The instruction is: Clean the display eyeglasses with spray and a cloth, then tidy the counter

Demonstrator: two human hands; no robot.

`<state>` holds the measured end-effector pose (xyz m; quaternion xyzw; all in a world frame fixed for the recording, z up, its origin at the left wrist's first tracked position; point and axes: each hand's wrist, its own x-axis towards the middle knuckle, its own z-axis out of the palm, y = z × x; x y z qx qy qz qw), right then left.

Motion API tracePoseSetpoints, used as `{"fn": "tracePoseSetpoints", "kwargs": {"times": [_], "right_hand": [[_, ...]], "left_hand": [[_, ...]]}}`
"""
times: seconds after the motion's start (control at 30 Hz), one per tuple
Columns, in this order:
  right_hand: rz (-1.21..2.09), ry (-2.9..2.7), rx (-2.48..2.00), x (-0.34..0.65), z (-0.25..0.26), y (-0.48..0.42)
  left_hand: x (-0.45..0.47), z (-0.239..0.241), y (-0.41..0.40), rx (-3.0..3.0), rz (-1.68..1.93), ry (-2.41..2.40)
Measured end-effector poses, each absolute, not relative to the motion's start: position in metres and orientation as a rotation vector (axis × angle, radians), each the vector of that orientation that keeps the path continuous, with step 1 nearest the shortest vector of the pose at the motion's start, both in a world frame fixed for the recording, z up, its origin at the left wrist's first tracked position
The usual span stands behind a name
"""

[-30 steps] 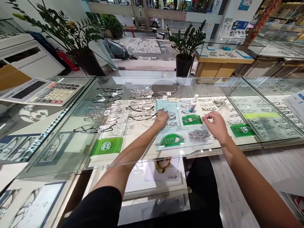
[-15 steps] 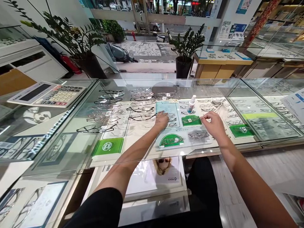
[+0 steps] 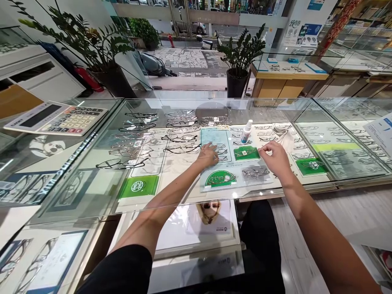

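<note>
My left hand (image 3: 208,155) lies on the glass counter top (image 3: 180,192), fingers stretched forward and slightly apart, with no object visible in it. Just to its left is a dark pair of eyeglasses (image 3: 183,149), its near end close to the fingers; touching or apart, I cannot tell. My right hand (image 3: 275,158) is raised over the counter beside a green card (image 3: 246,153) with eyeglasses on it. Its thumb and forefinger are pinched together; whatever they may hold is too small to make out. A white spray bottle (image 3: 246,131) stands upright between the hands, farther back.
Several eyeglasses lie in rows left of my left hand. A light cloth (image 3: 283,136) is behind my right hand. A calculator (image 3: 58,118) sits at the far left. Below the counter a drawer (image 3: 171,241) is pulled out. Potted plants (image 3: 240,57) stand beyond the counter.
The view has shifted slightly. Both hands stay in nearly the same places, the right still pinched and the left still resting on the glass.
</note>
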<state>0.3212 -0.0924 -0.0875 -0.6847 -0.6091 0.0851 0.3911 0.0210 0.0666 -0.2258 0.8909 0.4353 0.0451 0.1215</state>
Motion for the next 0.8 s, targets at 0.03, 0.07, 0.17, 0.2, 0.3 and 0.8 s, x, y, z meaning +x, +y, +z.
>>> {"fn": "tracePoseSetpoints", "kwargs": {"times": [0.03,0.07,0.17,0.2,0.3,0.8], "right_hand": [[0.216,-1.547,-1.741,0.321,-0.087,-0.092],[0.216,-1.546,-1.741,0.321,-0.087,-0.093],[0.222,-1.544,-1.741,0.320,-0.087,-0.093],[0.225,-1.542,-1.742,0.320,-0.086,-0.093],[0.233,-1.535,-1.745,0.320,-0.086,-0.093],[0.251,-1.531,-1.739,0.322,-0.087,-0.092]], "left_hand": [[0.021,-0.227,0.067,2.594,0.127,1.272],[0.021,-0.227,0.067,2.588,0.127,1.275],[0.023,-0.229,0.067,2.574,0.132,1.276],[0.023,-0.229,0.067,2.570,0.131,1.274],[0.023,-0.229,0.067,2.564,0.123,1.271],[0.023,-0.210,0.062,2.556,0.169,1.290]]}}
